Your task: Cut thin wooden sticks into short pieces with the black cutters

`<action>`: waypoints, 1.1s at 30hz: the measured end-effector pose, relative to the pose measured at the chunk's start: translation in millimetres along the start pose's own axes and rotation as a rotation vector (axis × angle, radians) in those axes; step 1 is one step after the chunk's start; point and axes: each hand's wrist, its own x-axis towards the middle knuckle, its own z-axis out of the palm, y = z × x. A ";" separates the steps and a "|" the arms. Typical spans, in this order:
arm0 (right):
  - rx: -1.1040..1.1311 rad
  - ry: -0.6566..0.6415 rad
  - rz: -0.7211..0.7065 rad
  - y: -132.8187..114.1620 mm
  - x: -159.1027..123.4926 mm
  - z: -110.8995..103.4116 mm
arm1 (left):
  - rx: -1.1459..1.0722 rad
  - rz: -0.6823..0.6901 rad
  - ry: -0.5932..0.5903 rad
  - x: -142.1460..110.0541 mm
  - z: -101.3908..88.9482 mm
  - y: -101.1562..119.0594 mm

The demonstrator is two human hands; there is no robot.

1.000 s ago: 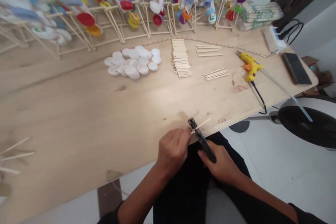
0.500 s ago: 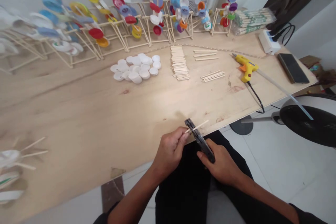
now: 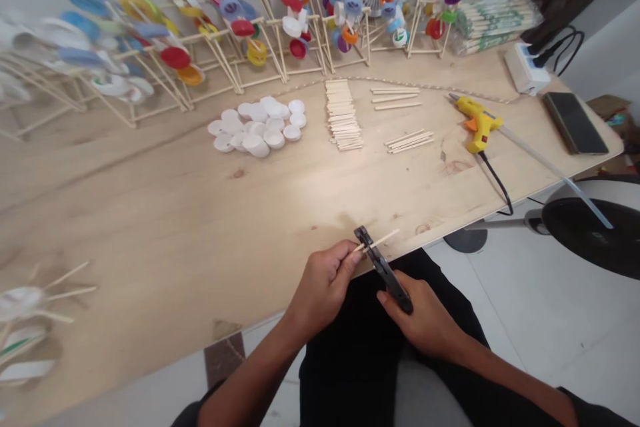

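the left hand (image 3: pixel 323 287) is closed in a tight pinch on a thin wooden stick (image 3: pixel 381 240), which is passing through the jaws of black cutting pliers (image 3: pixel 383 269) just over the near edge of the plywood table (image 3: pixel 165 213). the right hand (image 3: pixel 425 320) is wrapping around the pliers' handles, while white bottle caps (image 3: pixel 255 130), stacked craft sticks (image 3: pixel 343 113) and a yellow glue gun (image 3: pixel 477 121) are lying farther up the table.

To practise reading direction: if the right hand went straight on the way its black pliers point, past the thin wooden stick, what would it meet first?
The right hand would probably reach the heap of round white plastic caps, though depth is unclear.
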 end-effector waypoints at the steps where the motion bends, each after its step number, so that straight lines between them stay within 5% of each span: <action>1: 0.013 -0.004 0.005 0.0 0.6 0.4 | 0.089 0.043 0.041 -0.6 2.2 -0.7; 6: 0.046 -0.010 0.018 1.2 3.1 1.5 | 0.516 0.356 0.312 -0.4 14.9 -12.4; 12: 0.034 -0.023 0.028 1.5 5.2 1.3 | 0.690 0.524 0.411 5.6 19.3 -26.6; 24: -0.015 0.015 -0.002 2.7 7.5 5.8 | 0.663 0.533 0.452 3.9 19.6 -27.6; 33: -0.091 0.047 -0.004 -5.7 -3.3 -1.5 | 0.321 0.348 0.280 -6.8 14.2 -9.5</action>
